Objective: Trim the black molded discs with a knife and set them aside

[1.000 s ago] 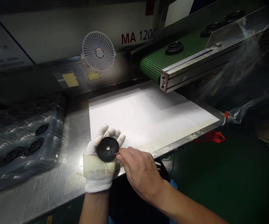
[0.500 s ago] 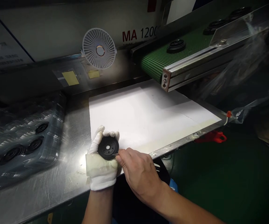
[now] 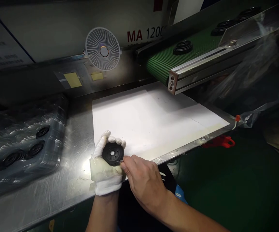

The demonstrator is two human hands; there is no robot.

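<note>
Black rubber disc cupped in gloved left hand; bare right hand pinching steel pick.

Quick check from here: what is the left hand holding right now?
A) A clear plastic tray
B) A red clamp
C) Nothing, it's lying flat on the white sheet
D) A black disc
D. The gloved left hand grips the black disc in its fingers, while the bare right hand holds a thin metal tool at its edge.
</note>
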